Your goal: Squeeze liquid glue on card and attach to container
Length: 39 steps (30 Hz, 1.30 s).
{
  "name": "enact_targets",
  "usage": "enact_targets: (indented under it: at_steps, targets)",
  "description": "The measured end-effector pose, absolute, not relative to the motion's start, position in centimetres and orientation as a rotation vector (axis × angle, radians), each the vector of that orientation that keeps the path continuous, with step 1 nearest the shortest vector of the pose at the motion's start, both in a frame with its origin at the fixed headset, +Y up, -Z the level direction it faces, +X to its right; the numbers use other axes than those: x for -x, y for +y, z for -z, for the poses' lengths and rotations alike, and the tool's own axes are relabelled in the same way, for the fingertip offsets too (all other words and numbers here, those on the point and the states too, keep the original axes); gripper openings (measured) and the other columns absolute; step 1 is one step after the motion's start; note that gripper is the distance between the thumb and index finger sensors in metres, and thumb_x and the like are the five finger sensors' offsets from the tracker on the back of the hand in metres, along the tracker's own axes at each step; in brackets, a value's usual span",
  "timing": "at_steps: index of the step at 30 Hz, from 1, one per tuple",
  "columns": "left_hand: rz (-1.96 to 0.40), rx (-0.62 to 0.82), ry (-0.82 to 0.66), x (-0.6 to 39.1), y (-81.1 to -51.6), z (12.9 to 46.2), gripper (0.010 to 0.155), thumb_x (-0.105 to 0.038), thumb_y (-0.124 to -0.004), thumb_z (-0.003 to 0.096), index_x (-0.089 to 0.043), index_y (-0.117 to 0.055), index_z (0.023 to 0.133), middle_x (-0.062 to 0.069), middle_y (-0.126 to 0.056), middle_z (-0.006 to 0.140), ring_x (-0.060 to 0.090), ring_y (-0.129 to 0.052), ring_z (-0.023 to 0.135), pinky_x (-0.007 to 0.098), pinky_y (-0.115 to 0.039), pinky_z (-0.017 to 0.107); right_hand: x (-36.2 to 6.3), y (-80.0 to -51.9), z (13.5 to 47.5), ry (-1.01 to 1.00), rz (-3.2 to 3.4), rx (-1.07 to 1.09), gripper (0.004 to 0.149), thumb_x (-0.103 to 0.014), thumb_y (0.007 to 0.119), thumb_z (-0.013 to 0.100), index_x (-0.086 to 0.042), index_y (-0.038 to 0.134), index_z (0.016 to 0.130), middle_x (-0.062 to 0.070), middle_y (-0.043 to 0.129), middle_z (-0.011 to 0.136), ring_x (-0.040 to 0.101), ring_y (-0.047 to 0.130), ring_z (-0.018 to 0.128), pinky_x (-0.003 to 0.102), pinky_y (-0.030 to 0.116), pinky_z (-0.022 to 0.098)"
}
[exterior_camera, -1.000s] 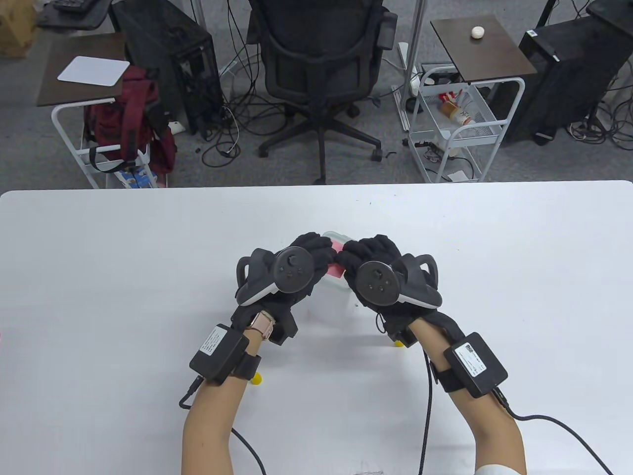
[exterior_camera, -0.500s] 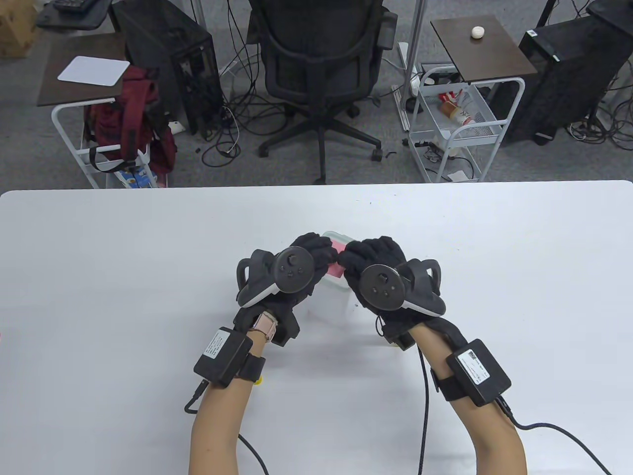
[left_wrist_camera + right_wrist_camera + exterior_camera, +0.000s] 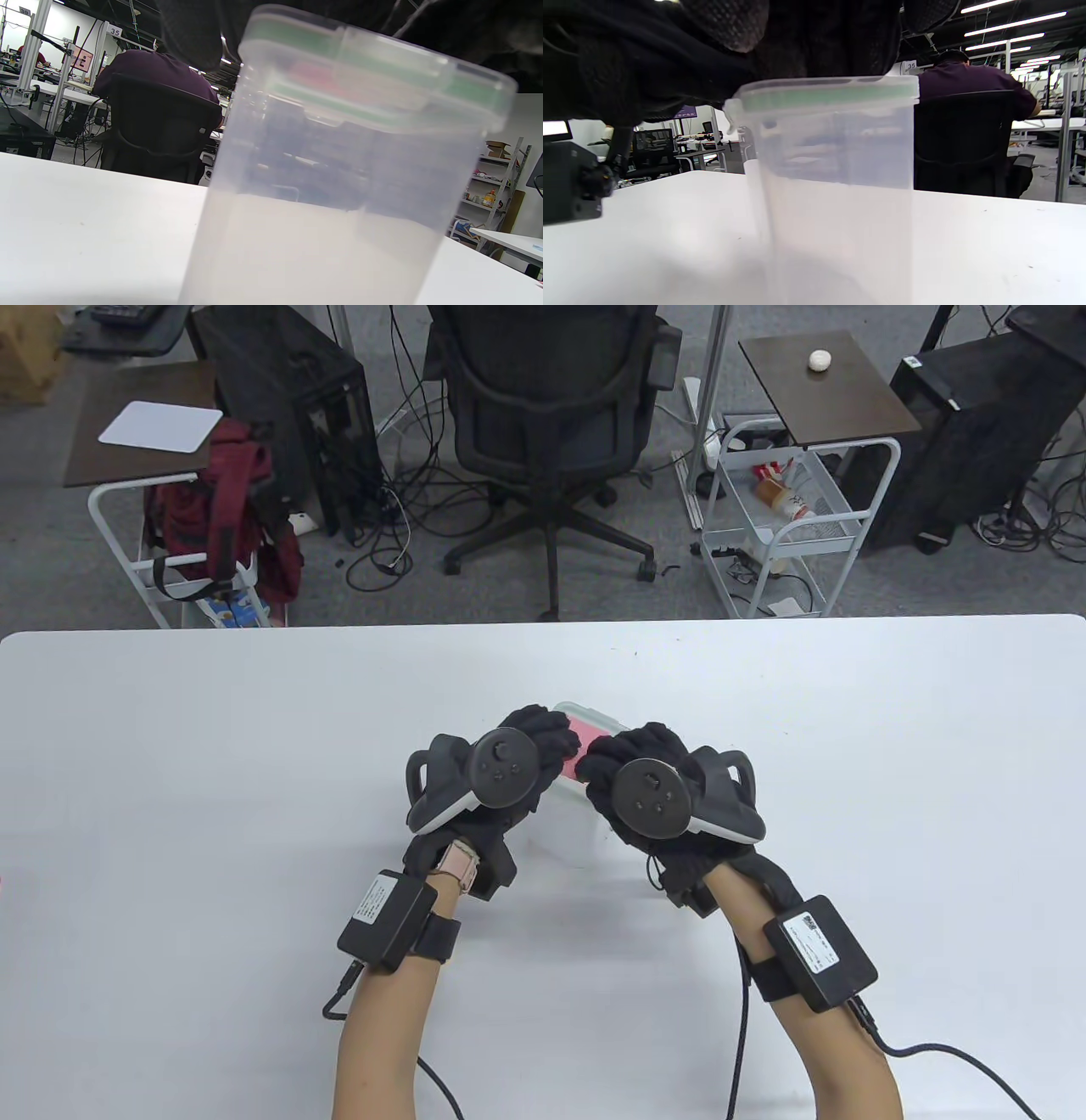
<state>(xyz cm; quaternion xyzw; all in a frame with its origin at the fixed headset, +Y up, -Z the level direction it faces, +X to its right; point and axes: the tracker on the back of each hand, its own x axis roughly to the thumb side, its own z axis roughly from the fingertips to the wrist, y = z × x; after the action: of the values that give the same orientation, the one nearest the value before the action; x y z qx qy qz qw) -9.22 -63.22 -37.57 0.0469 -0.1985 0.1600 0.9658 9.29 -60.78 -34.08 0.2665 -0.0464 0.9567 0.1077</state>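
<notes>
The pink card [image 3: 581, 732] lay flat on the lid of the clear container [image 3: 567, 823], directly under the fingertips of both hands, with the container standing upright on the white table [image 3: 170, 780] between the two wrists. The left hand [image 3: 509, 768] rested curled over the near-left part of the lid, its fingers on the card's left edge; the right hand [image 3: 645, 780] rested likewise on the card's right edge. How hard either pressed, and whether any finger gripped the lid's rim, could not be told.

The step in hand appeared to be pressing the glued card onto the lid. To do it well, pressure should go straight down and evenly, from the card's middle out to its edges, so that the wet glue spreads without letting the card slide. The container looked light and tall, so a sideways push could tip it.

Beyond the hands, past the table's far edge, stood a black office chair [image 3: 543, 415], a white wire trolley [image 3: 785, 521] to the far right, and a red backpack [image 3: 225, 509] to the far left.
</notes>
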Motion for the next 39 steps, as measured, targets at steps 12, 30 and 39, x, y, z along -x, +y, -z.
enact_targets:
  at_steps: [12,30,39]
  targets:
    - [-0.324,-0.095,-0.396,9.2,-63.2,37.5,0.040,-0.040,-0.073,0.0495,-0.039,-0.077,0.089,-0.020,-0.076,0.107,0.013,-0.074,0.110,0.037,-0.077,0.076,-8.6,-62.0,35.3,-0.239,-2.925,-0.633,0.048,-0.038,0.062,0.059,-0.019,0.070,0.102,0.004,0.066,0.113,0.035,0.066,0.103,0.057,0.044,0.083]
    - [-0.361,-0.099,-0.371,9.3,-63.4,37.3,0.042,-0.041,-0.073,0.0497,-0.039,-0.076,0.092,-0.020,-0.076,0.107,0.013,-0.075,0.109,0.037,-0.077,0.075,-7.6,-61.3,34.2,-0.156,-2.955,-0.627,0.048,-0.041,0.060,0.059,-0.022,0.065,0.103,0.006,0.061,0.117,0.036,0.062,0.106,0.059,0.043,0.083]
    - [-0.359,-0.100,-0.375,9.3,-63.4,37.3,0.042,-0.041,-0.073,0.0497,-0.039,-0.076,0.092,-0.020,-0.076,0.107,0.014,-0.075,0.109,0.037,-0.077,0.075,-8.2,-61.8,34.8,-0.147,-2.924,-0.619,0.045,-0.039,0.060,0.060,-0.022,0.065,0.101,0.004,0.061,0.116,0.035,0.061,0.106,0.059,0.042,0.083]
